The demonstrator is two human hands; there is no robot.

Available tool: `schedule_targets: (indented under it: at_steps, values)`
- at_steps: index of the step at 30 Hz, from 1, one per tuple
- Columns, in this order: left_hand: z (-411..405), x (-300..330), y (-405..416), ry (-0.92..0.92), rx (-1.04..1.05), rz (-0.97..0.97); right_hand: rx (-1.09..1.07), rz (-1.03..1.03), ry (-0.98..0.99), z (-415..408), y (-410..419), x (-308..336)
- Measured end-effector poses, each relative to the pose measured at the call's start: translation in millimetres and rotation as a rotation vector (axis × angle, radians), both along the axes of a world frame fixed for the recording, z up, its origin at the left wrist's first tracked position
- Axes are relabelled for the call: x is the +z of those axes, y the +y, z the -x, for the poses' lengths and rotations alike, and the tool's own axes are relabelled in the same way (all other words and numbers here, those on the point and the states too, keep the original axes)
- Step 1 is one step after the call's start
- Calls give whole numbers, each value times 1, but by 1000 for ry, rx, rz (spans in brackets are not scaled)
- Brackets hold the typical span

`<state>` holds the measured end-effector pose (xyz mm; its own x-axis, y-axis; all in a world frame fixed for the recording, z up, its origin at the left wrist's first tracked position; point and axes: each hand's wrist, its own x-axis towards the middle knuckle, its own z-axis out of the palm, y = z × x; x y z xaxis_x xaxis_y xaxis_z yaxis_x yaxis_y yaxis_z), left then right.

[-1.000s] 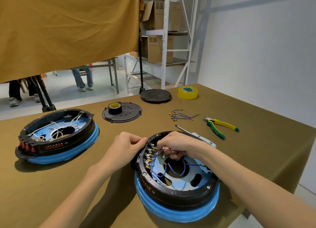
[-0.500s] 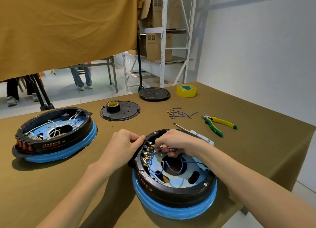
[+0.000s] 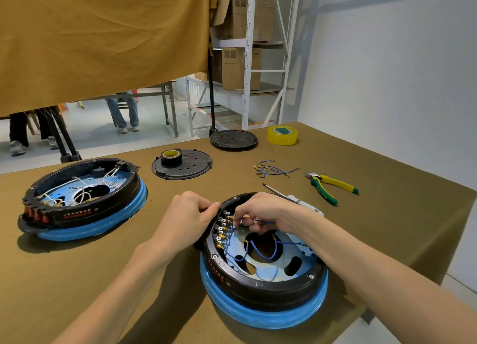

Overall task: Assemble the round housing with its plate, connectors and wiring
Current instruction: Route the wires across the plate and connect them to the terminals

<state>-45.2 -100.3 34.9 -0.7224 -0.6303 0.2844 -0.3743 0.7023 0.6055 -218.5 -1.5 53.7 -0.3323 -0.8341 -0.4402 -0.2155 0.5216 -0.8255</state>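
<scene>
Nearest the viewer, at the table's front edge, sits the round black housing (image 3: 263, 274) on a blue ring, open side up, with a pale blue plate (image 3: 271, 266) inside. Blue wires (image 3: 260, 253) loop across the plate to a row of brass connectors (image 3: 224, 227) along the housing's left inner wall.

The right hand (image 3: 260, 214) reaches in from the right, fingers curled and pinching 1 blue wire close to the connector row; whether its terminal is seated is hidden by the fingers. The left hand (image 3: 188, 217) grips the housing's left rim from outside, fingers curled together, thumb on top.

Likely risks: the terminal could bend or slide past its tab if pushed at an angle, a neighbouring wire could be tugged loose, and the housing could shift if the left hand eases off.

Just behind the housing lies a screwdriver (image 3: 291, 198), then green and yellow pliers (image 3: 330, 186) to the right. Spare blue wires (image 3: 273, 169) lie beyond. To the left stands a 2nd housing (image 3: 80, 202) with white wiring. Farther back are a black disc (image 3: 182, 164) carrying a tape roll, a black lid (image 3: 233, 140) and yellow tape (image 3: 282, 135).
</scene>
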Motion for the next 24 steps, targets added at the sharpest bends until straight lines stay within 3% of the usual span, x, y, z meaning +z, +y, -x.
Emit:
schedule_targets:
  at_steps: [24]
  values:
    - [0, 2, 0, -66, 73, -21, -4, 31, 17, -4, 8, 1]
